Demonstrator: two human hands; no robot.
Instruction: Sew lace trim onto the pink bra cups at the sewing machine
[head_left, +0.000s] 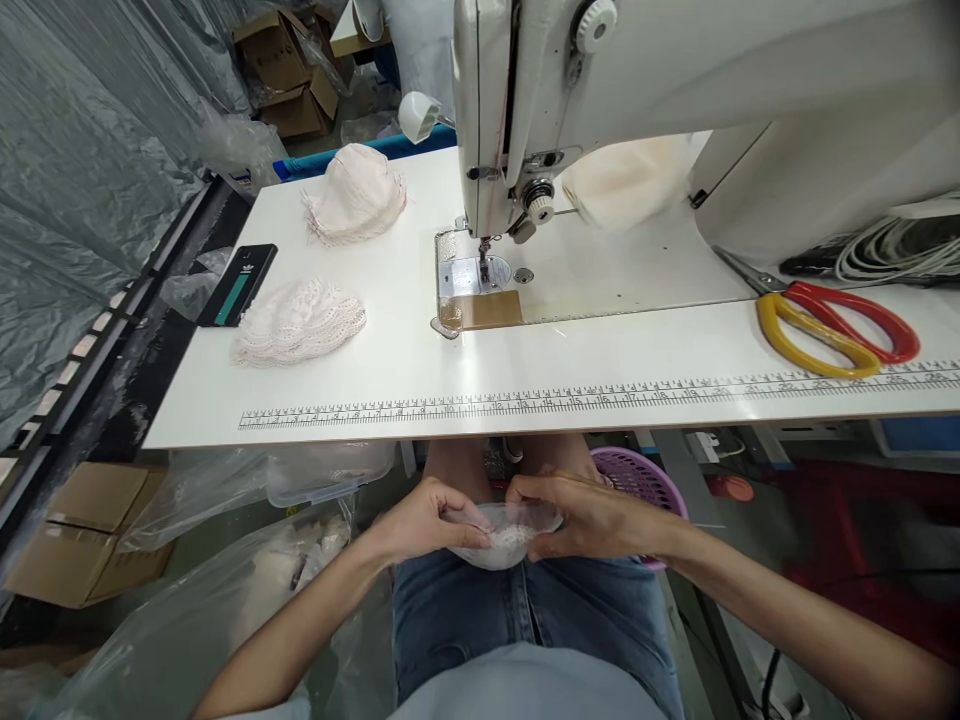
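Above my lap, below the table's front edge, is a translucent white bowl-shaped piece [510, 545] with small white specks or lace inside. I cannot tell whether it is thin plastic or sheer cloth. My left hand [439, 518] is closed at its left side, thumb and fingers pinching at the rim. The right hand [562, 515] grips the opposite rim, fingers curled over the far edge and thumb on the near side. On the table lie a stack of pale pink fabric cups [356, 195] with frayed edges and a stack of white lace pieces [300, 320].
A sewing machine [487, 110] stands over the white table [405, 365], its needle above a metal plate. Scissors [821, 315] with red and yellow handles lie at right. A dark phone-like case [238, 285] is at left. A purple basket [645, 480] sits below, beside my right forearm.
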